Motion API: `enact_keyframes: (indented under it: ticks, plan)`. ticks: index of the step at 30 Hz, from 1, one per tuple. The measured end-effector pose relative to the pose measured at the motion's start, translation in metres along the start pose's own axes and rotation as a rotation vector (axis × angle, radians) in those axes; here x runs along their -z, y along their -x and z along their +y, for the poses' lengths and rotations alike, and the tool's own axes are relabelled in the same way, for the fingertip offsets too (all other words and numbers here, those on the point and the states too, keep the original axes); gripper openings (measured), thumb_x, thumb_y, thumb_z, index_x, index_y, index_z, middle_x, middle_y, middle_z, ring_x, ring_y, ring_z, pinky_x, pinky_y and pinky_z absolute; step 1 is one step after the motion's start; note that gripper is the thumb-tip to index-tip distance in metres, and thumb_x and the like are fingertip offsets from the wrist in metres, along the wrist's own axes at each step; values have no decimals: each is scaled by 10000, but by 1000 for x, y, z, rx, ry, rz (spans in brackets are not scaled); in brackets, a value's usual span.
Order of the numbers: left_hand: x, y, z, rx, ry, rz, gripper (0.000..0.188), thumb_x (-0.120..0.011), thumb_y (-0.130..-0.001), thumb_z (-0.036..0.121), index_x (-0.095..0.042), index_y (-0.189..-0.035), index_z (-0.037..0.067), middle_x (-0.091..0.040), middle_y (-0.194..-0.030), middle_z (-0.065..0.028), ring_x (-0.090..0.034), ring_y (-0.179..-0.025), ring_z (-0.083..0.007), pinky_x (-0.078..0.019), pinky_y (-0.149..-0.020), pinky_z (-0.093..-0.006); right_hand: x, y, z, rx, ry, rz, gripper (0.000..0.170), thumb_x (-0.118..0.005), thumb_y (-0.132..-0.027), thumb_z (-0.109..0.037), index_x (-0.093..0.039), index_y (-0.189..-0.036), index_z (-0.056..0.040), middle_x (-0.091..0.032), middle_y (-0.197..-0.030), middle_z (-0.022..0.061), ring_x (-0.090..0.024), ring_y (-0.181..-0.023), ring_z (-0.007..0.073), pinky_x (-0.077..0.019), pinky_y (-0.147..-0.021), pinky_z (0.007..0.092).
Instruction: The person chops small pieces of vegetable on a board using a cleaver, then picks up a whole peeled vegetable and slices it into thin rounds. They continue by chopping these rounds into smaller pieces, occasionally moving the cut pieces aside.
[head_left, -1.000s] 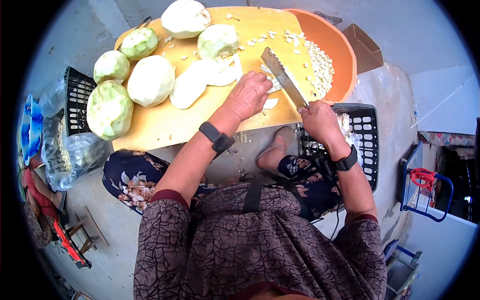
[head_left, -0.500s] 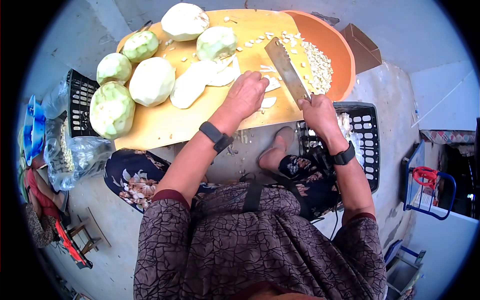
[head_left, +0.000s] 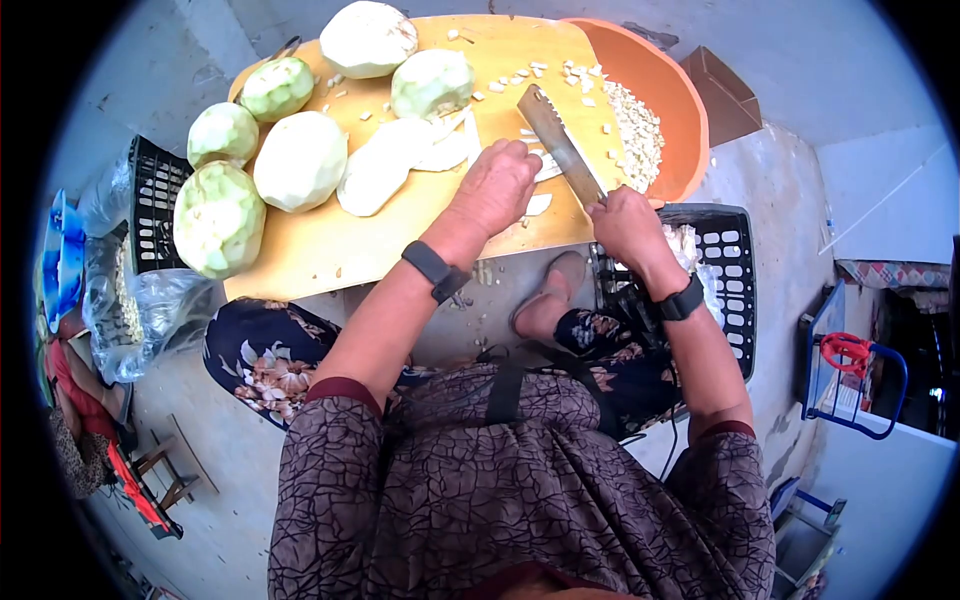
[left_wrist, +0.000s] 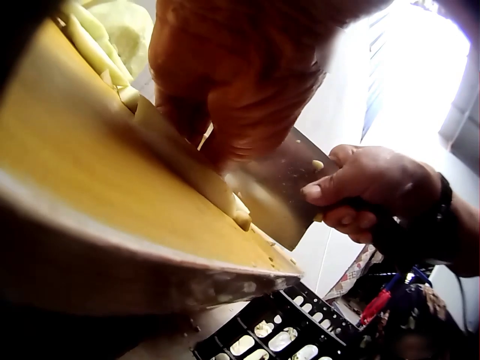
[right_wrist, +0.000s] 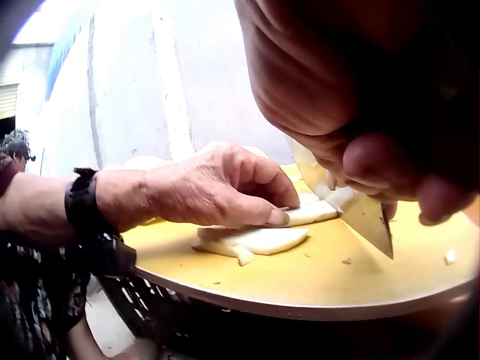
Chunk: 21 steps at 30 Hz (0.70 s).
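My right hand [head_left: 630, 230] grips the handle of a broad cleaver [head_left: 562, 145], its blade down at the yellow board [head_left: 330, 250]. Beside the blade, my left hand [head_left: 495, 187] has bent fingers on pale strips; in the right wrist view its thumb and fingers pinch a strip [right_wrist: 311, 213] that meets the blade [right_wrist: 364, 217]. A flat pale slice [right_wrist: 262, 240] lies in front of those fingers. Larger slices [head_left: 375, 180] lie left of my left hand. In the left wrist view the blade [left_wrist: 274, 187] stands against the fingers.
Several peeled, pale green rounds [head_left: 302, 162] sit on the board's left and back. An orange basin [head_left: 685, 110] with small diced pieces [head_left: 636, 135] adjoins the right edge. Black crates [head_left: 735, 225] stand below on both sides, and a cardboard box [head_left: 720, 95] is behind the basin.
The cleaver swung out to the right, then came back left towards my left hand. My left hand stays nearly in place on the strips.
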<state>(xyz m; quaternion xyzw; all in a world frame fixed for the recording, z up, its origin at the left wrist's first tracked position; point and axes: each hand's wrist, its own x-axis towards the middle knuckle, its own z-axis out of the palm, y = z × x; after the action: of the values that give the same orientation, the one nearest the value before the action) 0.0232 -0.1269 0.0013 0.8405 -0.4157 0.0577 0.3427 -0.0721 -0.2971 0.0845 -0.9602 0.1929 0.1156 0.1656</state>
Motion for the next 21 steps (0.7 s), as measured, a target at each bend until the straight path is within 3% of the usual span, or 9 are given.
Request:
enact_keyframes:
  ticks: [9,18,21]
  plan:
    - [11,11,-2,26,-19,-17,226,-642,-780,47,-651,-1004,22,-567,-923,-149,-566,-937,-340,-496,-847,-440,6,6,-6,-77,-187,123,362,-632,-900,-272,-695,-850,81,-661,-854,318,-669,-872,433,-515,-801,470]
    - [2,7,-4,-4,-6,5,192,-633,-778,18,-643,-970,25,-559,-905,-145,-560,-919,-344,-496,-828,-440,11,19,-12,-72,-27,17,345,-630,-904,-270,-700,-854,64,-673,-872,295,-667,-900,434,-517,-822,469]
    - [2,7,-4,-5,-7,-2,214,-629,-775,11,-644,-989,19,-559,-917,-150,-560,-927,-347,-498,-842,-439,-3,7,-9,14,78,36,331,-627,-901,-265,-706,-865,54,-680,-883,287,-670,-907,430,-521,-837,465]
